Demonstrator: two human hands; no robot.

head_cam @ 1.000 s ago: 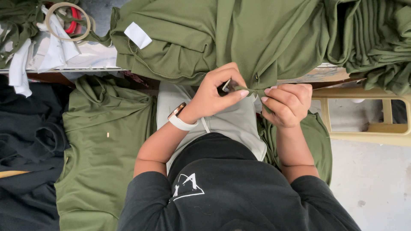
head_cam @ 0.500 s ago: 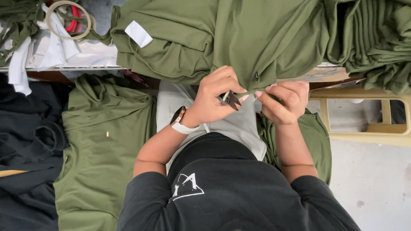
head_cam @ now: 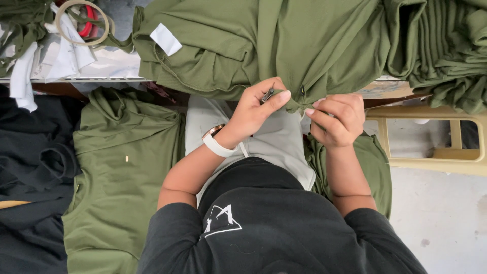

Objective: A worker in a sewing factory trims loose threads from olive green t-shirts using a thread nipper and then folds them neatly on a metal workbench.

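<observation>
My left hand (head_cam: 256,109), with a white watch on its wrist, pinches the lower edge of an olive green garment (head_cam: 264,45) that lies on the table. A small dark metal tool (head_cam: 267,94), like thread snips, sticks out between its thumb and fingers. My right hand (head_cam: 337,119) is curled shut on the same fabric edge, a few centimetres to the right. The cloth stretches between the two hands.
A stack of folded olive garments (head_cam: 441,56) sits at the right. An olive garment (head_cam: 119,172) hangs at the left over dark clothing (head_cam: 30,172). White fabric strips (head_cam: 61,56) and tape rolls (head_cam: 81,23) lie top left. A yellow wooden frame (head_cam: 431,114) stands at the right.
My left hand has turned and slid slightly along the fabric edge, so the small tool now points upward above the thumb. My right hand keeps its hold nearly in place.
</observation>
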